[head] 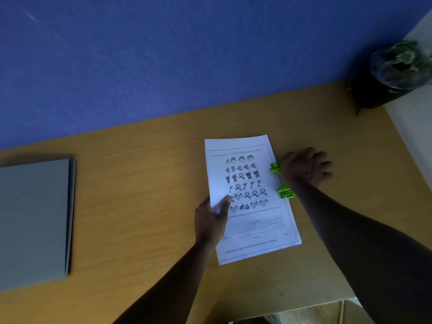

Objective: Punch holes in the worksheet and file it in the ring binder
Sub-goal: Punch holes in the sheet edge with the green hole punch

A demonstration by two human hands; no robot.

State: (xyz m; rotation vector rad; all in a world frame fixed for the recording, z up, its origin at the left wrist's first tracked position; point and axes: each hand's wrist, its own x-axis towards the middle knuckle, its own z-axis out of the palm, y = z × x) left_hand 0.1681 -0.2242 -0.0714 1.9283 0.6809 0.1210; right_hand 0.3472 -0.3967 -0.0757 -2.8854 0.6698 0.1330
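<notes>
Head view: punching step; my right hand (pixel 305 168) presses flat on the punch (pixel 282 181), left hand (pixel 214 215) pinches the worksheet (pixel 247 199); next, firm downward pressure.

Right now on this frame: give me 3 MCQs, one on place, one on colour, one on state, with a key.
1. Where is the binder?
A. Left of the worksheet, apart from it
B. Under the worksheet
C. Beside the plant pot

2. What colour is the punch?
A. Red
B. Green
C. Black

3. What is the right hand doing?
A. Hanging off the desk
B. Lifting the binder
C. Pressing flat on the punch

Key:
1 A: the binder lies closed at the desk's left end.
2 B: green ends show at the sheet's right edge.
3 C: the palm is on the punch, fingers spread, while the left hand holds the sheet's left edge.
</notes>
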